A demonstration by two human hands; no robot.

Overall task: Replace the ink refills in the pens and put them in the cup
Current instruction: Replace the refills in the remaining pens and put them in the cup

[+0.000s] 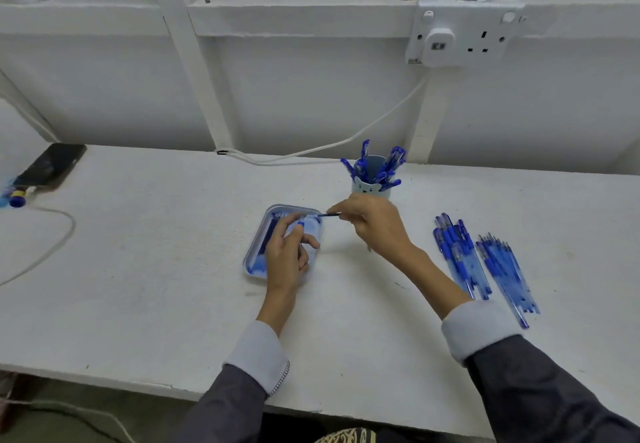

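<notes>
**A:** What are the hands doing?

**B:** The left hand (285,255) grips a clear plastic pen with a blue grip (300,225) above the pale blue oblong tray (250,271). The right hand (375,226) pinches a thin dark ink refill (329,215), its tip pointing toward that pen.

**A:** And the cup?

**B:** The light blue bear-faced cup (372,191) stands just behind the right hand, holding blue pens (fanned outward). More loose blue pens (457,255) and thinner blue refills (505,272) lie on the white table (156,269), to the right.
</notes>
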